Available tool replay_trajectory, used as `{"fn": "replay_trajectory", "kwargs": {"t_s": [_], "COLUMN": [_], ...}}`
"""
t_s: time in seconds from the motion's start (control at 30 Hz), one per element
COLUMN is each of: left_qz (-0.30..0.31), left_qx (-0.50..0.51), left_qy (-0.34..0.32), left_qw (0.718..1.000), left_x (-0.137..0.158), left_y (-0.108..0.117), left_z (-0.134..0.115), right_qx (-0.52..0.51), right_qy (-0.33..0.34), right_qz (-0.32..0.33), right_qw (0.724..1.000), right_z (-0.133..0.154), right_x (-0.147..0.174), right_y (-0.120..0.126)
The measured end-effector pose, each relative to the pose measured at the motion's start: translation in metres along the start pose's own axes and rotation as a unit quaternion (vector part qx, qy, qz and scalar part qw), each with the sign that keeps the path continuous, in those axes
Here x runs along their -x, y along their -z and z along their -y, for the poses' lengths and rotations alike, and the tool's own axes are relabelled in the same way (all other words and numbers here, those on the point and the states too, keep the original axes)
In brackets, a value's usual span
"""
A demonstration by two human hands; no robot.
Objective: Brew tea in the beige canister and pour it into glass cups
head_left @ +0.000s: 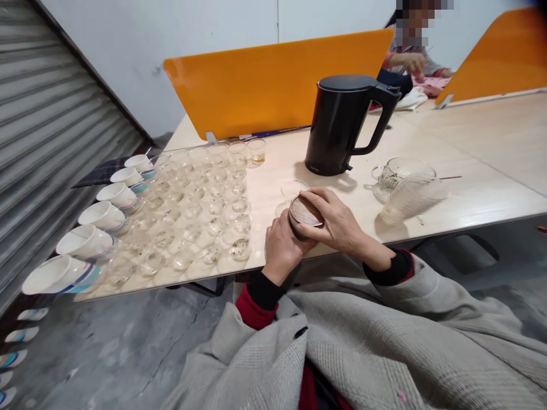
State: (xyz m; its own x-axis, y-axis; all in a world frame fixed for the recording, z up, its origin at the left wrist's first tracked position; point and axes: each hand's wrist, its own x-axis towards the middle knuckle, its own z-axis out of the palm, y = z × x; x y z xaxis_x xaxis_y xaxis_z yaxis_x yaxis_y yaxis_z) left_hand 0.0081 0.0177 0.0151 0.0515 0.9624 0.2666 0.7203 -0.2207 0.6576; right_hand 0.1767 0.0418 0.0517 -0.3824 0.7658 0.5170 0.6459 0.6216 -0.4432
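Observation:
Between my hands, close to the table's front edge, is a small round canister with a wood-grain lid (pixel 306 212). My left hand (pixel 282 244) wraps around its body from the left and below. Fingers of my right hand (pixel 335 219) grip the lid's rim from the right. The lid looks seated on the canister, whose lower part my hands hide. Just behind them stands a clear cup (pixel 293 191), partly covered by my fingers.
Rows of clear cups (pixel 192 210) with bits in them fill the table's left, beside white paper cups (pixel 102 216). A black kettle (pixel 337 125) stands behind my hands. To the right are a glass cup (pixel 405 171) and a tilted stack of plastic cups (pixel 410 199). Another person sits behind an orange divider (pixel 277 85).

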Motion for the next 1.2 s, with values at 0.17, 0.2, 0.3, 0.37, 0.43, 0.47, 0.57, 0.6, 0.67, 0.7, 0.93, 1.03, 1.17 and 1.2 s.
{"fn": "replay_trajectory", "kwargs": {"t_s": [0.17,0.2,0.3,0.37,0.43,0.47,0.57,0.6,0.67,0.7,0.93,1.03,1.17,1.2], "left_qz": [-0.008,-0.01,-0.012,-0.015,-0.022,-0.024,-0.023,-0.022,-0.022,-0.025,-0.064,-0.07,-0.077,-0.078], "left_qx": [0.001,-0.001,-0.012,-0.011,0.0,0.005,0.003,-0.003,-0.013,-0.017,-0.04,-0.051,-0.053,-0.053], "left_qy": [-0.013,-0.015,-0.018,-0.022,-0.027,-0.028,-0.017,-0.011,-0.01,-0.015,-0.054,-0.056,-0.055,-0.056], "left_qw": [1.0,1.0,1.0,1.0,0.999,0.999,1.0,1.0,1.0,0.999,0.996,0.995,0.994,0.994], "left_x": [0.002,0.003,0.003,0.004,0.003,0.003,0.003,0.002,0.002,0.002,0.005,0.006,0.005,0.005], "left_y": [-0.002,-0.003,-0.004,-0.004,-0.003,-0.003,-0.001,-0.001,-0.001,-0.001,-0.006,-0.008,-0.008,-0.008], "left_z": [0.003,0.004,0.006,0.007,0.008,0.008,0.006,0.006,0.006,0.006,0.011,0.011,0.013,0.014], "right_qx": [0.0,-0.003,-0.025,-0.044,-0.066,-0.079,-0.123,-0.134,-0.14,-0.131,0.085,0.148,0.17,0.169], "right_qy": [0.013,0.014,0.01,0.001,-0.012,-0.018,-0.033,-0.034,-0.033,-0.034,-0.172,-0.198,-0.194,-0.191], "right_qz": [-0.007,-0.002,0.005,0.001,-0.007,-0.009,-0.016,-0.024,-0.066,-0.095,-0.122,-0.061,-0.028,-0.028], "right_qw": [1.0,1.0,1.0,0.999,0.998,0.997,0.992,0.99,0.987,0.986,0.974,0.967,0.966,0.966], "right_z": [-0.003,-0.003,-0.003,-0.003,-0.003,-0.002,-0.002,-0.003,-0.006,-0.009,-0.058,-0.074,-0.083,-0.082], "right_x": [0.001,0.001,0.001,0.0,-0.001,-0.003,-0.008,-0.009,-0.01,-0.008,0.029,0.041,0.046,0.047], "right_y": [0.0,0.0,0.001,0.0,0.0,0.0,0.004,0.006,0.013,0.017,0.024,0.014,0.005,0.007]}}
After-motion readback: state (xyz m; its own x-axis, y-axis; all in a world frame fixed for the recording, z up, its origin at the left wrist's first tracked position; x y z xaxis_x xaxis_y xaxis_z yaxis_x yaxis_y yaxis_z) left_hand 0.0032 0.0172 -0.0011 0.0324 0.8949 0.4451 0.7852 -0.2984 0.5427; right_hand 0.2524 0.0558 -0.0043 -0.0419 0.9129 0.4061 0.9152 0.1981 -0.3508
